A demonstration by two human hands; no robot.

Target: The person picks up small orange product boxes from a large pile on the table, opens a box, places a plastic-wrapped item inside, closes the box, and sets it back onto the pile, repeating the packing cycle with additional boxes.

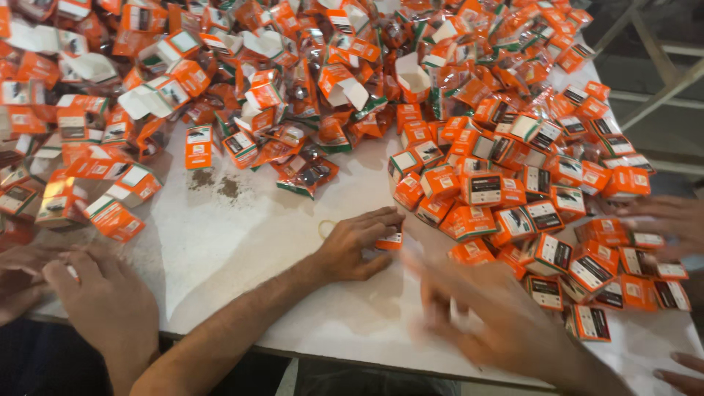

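My left hand (357,247) rests on the white table (242,242), its fingertips closed on a small orange box (391,240) at the edge of the pile. My right hand (480,315) is blurred with motion just right of it, above the table's front edge. Its fingers are spread and I see nothing in them. Beside it lie rows of closed orange boxes with black and white labels (557,253). A rubber band (325,229) lies on the table by my left wrist.
A big heap of orange boxes, open cartons and foil sachets (308,81) covers the far half of the table. Other people's hands work at the left front (99,301), the right edge (671,220) and the bottom right corner (682,380). Dark crumbs (216,183) lie on the table.
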